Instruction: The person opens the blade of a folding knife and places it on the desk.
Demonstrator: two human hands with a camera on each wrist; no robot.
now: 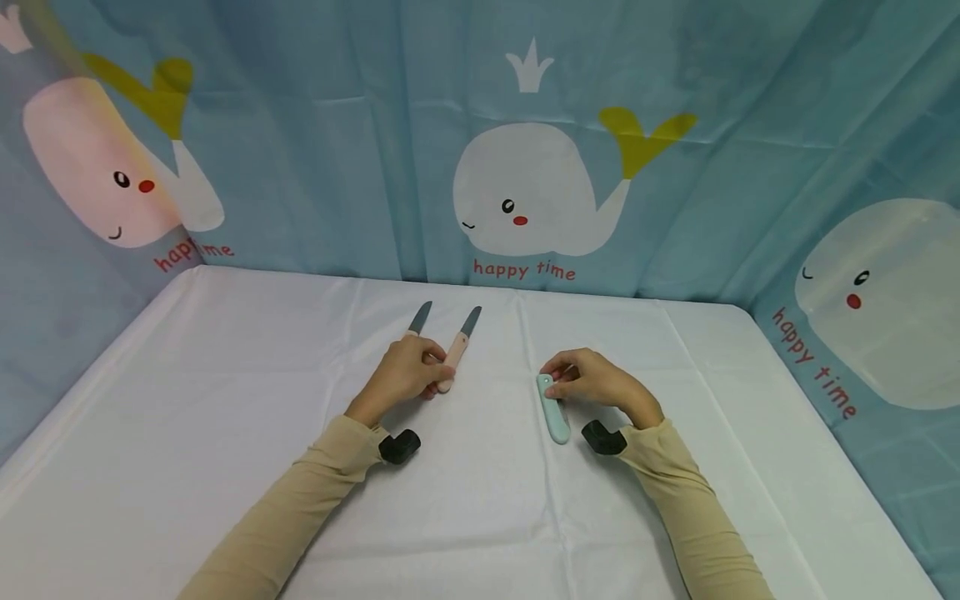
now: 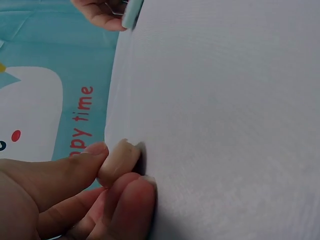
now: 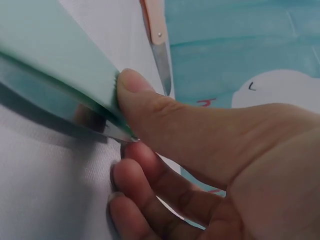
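Note:
My left hand [image 1: 405, 371] pinches the pale pink handle of an unfolded knife [image 1: 456, 354] between thumb and fingers. Its grey blade points away toward the back of the table. In the left wrist view the butt of this pink handle [image 2: 121, 161] shows between the fingertips. A second unfolded knife [image 1: 421, 317] lies just left of it, its handle mostly hidden behind my left hand. On the right, my right hand [image 1: 600, 385] pinches the far end of a mint green folding knife [image 1: 553, 417]. That knife is folded, with the blade edge showing along the handle [image 3: 65, 65] in the right wrist view.
A white cloth covers the table [image 1: 465, 517]. Behind it and at both sides hang blue curtains [image 1: 315, 183] printed with whales. Each wrist wears a small black camera, one on the left sleeve [image 1: 300, 492] and one on the right sleeve [image 1: 686, 500].

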